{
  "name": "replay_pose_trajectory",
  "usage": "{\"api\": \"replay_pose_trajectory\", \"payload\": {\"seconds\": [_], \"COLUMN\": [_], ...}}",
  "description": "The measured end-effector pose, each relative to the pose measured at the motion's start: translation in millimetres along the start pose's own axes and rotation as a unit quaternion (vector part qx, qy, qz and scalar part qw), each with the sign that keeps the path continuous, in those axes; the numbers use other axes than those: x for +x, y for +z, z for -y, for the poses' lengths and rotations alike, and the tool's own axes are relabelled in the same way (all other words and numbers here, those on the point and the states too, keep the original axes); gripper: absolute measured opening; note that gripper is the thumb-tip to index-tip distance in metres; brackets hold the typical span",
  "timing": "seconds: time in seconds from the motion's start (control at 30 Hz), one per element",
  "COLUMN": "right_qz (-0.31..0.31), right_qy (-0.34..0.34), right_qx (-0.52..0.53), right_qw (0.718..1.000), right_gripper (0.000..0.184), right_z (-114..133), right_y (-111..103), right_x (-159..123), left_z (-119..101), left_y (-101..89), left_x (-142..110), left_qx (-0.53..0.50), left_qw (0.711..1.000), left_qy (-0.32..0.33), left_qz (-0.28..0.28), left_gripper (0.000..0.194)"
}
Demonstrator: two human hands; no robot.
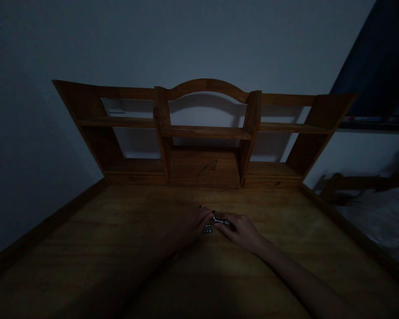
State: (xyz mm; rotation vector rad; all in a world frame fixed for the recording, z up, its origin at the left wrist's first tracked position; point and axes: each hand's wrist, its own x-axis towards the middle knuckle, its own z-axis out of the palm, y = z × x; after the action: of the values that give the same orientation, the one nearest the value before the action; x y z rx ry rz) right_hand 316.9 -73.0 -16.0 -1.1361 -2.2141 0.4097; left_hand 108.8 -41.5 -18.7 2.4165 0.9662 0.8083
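Note:
My right hand [241, 227] is closed on a slim, shiny metal tool [220, 220] with a darker handle end. The tool's bent left tip reaches the fingertips of my left hand [197, 219]. Those fingers are pinched together around a small dark piece; poor light and the fingers hide what it is. Below the fingertips, on the desk, lies a small group of shiny metal bits [207, 228], partly covered by my left hand. Their kind is too small and dark to tell.
The hands are over a wooden desk [136, 221] in dim light. At its back stands a wooden shelf unit [206, 132] with compartments, against a pale wall [199, 40]. Raised edges border both sides. A patterned cloth [382, 212] lies beyond the right edge, below a dark curtain [375, 62].

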Motion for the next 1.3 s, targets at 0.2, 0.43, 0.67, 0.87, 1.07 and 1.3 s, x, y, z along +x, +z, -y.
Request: {"api": "replay_pose_trajectory", "payload": {"seconds": [0.2, 0.43, 0.67, 0.87, 1.07, 1.3], "right_qz": [0.005, 0.003, 0.016, 0.019, 0.015, 0.004], "right_qy": [0.001, 0.000, 0.006, 0.005, 0.018, 0.027], "right_qx": [0.003, 0.007, -0.016, -0.011, 0.004, 0.040], "right_qw": [1.000, 1.000, 1.000, 1.000, 1.000, 0.999], "right_gripper": [0.027, 0.027, 0.028, 0.028, 0.028, 0.030], "right_z": [1, 2, -2, -2, -1, 4], "right_y": [0, 0, 2, 2, 2, -1], "right_x": [1, 0, 0, 0, -1, 2], "left_z": [-2, -1, -1, 5, 12, 8], "left_y": [-3.2, -1.8, -1.9, 1.8, 4.0, 6.7], "left_x": [0, 0, 0, 0, 0, 1], "left_qx": [0.008, 0.010, 0.017, 0.008, -0.028, -0.037], "left_qw": [1.000, 1.000, 1.000, 1.000, 0.999, 0.999], "left_qy": [0.002, 0.003, 0.005, 0.011, 0.000, -0.014], "left_qz": [0.010, 0.010, 0.012, 0.008, 0.028, 0.021], "left_gripper": [0.031, 0.031, 0.030, 0.030, 0.027, 0.029]}}
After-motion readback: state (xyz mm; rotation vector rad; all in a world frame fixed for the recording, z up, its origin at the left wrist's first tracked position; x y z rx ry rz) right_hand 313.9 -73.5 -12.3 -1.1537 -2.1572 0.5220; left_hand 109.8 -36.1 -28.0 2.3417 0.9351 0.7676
